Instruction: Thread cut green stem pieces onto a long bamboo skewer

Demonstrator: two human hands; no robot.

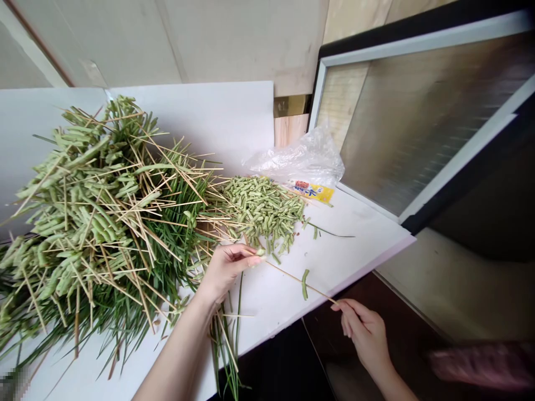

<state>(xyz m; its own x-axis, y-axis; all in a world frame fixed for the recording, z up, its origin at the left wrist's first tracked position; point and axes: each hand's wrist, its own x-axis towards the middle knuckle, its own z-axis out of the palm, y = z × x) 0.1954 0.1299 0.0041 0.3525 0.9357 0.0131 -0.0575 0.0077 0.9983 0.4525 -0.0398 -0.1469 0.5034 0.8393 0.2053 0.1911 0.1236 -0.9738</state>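
Two bare hands hold one thin wooden skewer (296, 277) across a white surface (355, 245). The left hand (225, 270) has its fingers (244, 257) pinched on the skewer beside a small green piece (260, 252), and the right hand (363, 334) pinches the far end just past the surface's edge. Nearby lie a heap of skewers (96, 211) tangled with green pieces and long leaves, a loose pile of cut green pieces (263, 211), and a clear plastic bag (301, 159).
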